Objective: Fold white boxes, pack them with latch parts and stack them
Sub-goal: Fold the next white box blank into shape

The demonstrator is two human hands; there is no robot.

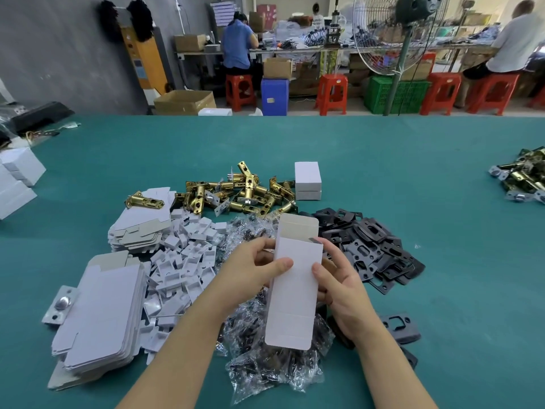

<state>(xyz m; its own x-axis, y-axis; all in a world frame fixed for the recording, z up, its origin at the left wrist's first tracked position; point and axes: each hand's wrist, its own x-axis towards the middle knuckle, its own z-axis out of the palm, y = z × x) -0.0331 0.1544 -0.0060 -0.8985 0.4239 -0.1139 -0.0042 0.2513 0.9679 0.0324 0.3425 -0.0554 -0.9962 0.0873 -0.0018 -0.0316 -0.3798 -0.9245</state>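
Both hands hold one white box above the green table.

The left hand (250,276) and right hand (339,286) each grasp a long side of the white box (295,278), thumbs pressed on its front, top flap open. It hangs over the clear bags of screws (274,370), between the flat box blanks (100,314) and black plates (371,249), brass latches (241,193) beyond, two closed boxes (307,180) stacked behind them.

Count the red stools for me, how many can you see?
5 red stools along the back benches: left, middle, two right of the fan, one partly cut off. More may be hidden.
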